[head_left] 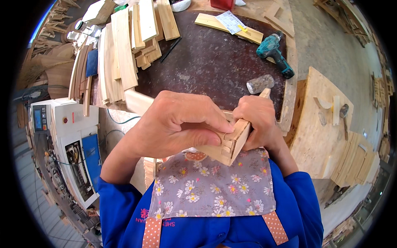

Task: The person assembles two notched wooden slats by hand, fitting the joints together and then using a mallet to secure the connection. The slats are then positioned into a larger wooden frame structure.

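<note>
Close to my chest I hold jointed wooden boards (222, 155), which meet at a corner with interlocking cut ends. My left hand (178, 120) is closed, its thumb and fingers pressed on the boards beside the joint. The fingers of my right hand (258, 118) wrap round the board on the other side of the corner. One pale board end (138, 101) sticks out beyond my left hand; whether it belongs to the same piece is hidden. Just past my right hand a roughly cylindrical, scuffed block (260, 84) lies on the dark tabletop (198, 53).
A teal cordless drill (273, 53) lies at the table's right side, near a board (206, 21) with a paper slip (230, 22). Stacked planks (124, 49) fill the left. A white machine cabinet (66, 120) stands left; a hammer (345, 115) rests on plywood (318, 132) at right.
</note>
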{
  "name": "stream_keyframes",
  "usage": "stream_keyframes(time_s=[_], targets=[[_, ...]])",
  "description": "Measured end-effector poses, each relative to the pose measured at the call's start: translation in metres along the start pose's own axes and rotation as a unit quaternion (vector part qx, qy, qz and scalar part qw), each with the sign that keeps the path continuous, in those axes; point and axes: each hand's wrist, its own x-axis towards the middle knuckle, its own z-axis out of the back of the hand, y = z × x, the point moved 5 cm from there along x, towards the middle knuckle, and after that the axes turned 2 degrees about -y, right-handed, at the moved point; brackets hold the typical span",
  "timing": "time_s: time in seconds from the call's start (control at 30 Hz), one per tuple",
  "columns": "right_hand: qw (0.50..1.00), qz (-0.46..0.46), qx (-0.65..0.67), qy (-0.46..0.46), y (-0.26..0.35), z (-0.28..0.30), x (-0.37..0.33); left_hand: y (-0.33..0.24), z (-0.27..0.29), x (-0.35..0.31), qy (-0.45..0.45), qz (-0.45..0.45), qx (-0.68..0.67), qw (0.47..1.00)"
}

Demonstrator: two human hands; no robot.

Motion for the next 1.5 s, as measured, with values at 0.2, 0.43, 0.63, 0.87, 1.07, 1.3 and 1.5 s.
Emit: stream_keyframes(time_s=[0.2,0.43,0.63,0.87,1.07,1.3,1.5], targets=[[0.984,0.048,-0.169,-0.037,0.005,0.014,0.004,0.005,0.021,-0.006,-0.149,-0.050,0.214,0.964],[0.969,0.032,-0.239,-0.048,0.003,0.016,0.003,0.080,0.001,-0.031,-0.226,0.197,-0.428,0.853],[0.976,0.008,-0.215,-0.045,0.005,0.014,0.008,0.083,-0.038,-0.017,-0.164,0.145,-0.656,0.722],[0.983,-0.034,-0.171,-0.053,-0.001,0.006,-0.002,0.081,-0.041,-0.017,-0.211,0.150,-0.633,0.730],[0.988,-0.062,-0.137,-0.035,-0.004,0.002,-0.007,0.069,-0.039,-0.018,-0.255,0.179,-0.588,0.747],[0.989,-0.057,-0.130,-0.039,-0.007,-0.001,-0.011,0.069,-0.038,-0.018,-0.261,0.198,-0.558,0.763],[0.989,-0.060,-0.115,-0.073,-0.017,-0.012,-0.016,0.070,-0.033,-0.016,-0.269,0.211,-0.522,0.781]])
